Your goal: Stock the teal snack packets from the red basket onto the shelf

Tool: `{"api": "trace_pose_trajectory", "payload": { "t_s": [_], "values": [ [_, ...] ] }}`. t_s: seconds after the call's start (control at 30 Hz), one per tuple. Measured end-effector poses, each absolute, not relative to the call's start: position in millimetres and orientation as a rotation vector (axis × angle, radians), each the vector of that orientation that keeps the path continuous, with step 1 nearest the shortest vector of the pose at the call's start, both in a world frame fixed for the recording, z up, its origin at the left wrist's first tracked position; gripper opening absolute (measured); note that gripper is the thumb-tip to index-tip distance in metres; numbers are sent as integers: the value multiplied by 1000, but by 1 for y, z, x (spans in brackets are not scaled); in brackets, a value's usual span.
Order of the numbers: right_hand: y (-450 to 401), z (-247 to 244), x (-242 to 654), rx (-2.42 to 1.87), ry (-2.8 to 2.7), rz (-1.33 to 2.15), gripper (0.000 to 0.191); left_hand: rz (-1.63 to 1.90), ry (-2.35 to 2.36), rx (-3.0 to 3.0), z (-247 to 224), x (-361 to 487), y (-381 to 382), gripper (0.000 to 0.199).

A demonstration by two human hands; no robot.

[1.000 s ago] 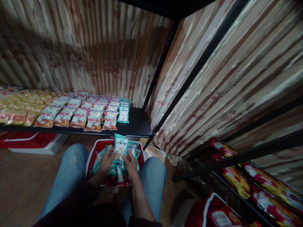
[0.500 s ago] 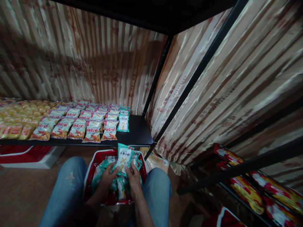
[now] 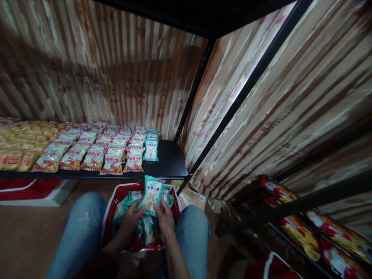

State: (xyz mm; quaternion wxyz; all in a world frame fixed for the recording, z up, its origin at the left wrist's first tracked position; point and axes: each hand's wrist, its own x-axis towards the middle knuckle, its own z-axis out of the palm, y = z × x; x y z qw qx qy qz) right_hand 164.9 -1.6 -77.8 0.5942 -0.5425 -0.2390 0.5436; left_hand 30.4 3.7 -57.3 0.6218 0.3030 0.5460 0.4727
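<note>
Between both hands I hold a teal-and-white snack bag (image 3: 152, 193) upright, its printed front facing me. My left hand (image 3: 134, 213) grips the lower left edge, and my right hand (image 3: 164, 215) the lower right edge, thumbs on the front. Beneath them stands a red basket (image 3: 106, 223) with a white rim, between my knees. Several more teal snack bags (image 3: 148, 229) lie inside it, partly hidden by my hands. On the black shelf ahead, a teal bag (image 3: 151, 150) rests beside rows of orange-and-white snack bags (image 3: 112, 159).
Yellow packaged snacks (image 3: 20, 149) fill the shelf's left part. A black shelf post (image 3: 221, 120) slants up on the right. Red-and-yellow bags (image 3: 302, 234) lie on a low rack at right. Another red basket (image 3: 29, 190) is under the shelf at left. Striped curtain (image 3: 130, 77) hangs behind.
My view has shifted very slightly. Both hands keep the same hold on the snack bag above the basket.
</note>
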Motion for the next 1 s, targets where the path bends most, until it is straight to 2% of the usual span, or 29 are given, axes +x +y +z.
{"api": "trace_pose_trajectory", "payload": {
  "t_s": [0.3, 0.5, 0.8, 1.0],
  "values": [
    [-3, -73, 165, -1226, -591, 1285, 65, 1061, 1260, 735, -61, 29, 5, 70],
    [-2, -70, 167, -1259, -581, 1245, 64, 1077, 1200, 765, -65, 28, 8, 63],
    [5, -56, 176, -1202, -706, 1287, 61, 1099, 1205, 774, -53, 35, 15, 69],
    [8, -51, 181, -1195, -790, 1295, 59, 1089, 1226, 783, -49, 37, 18, 66]
  ]
}}
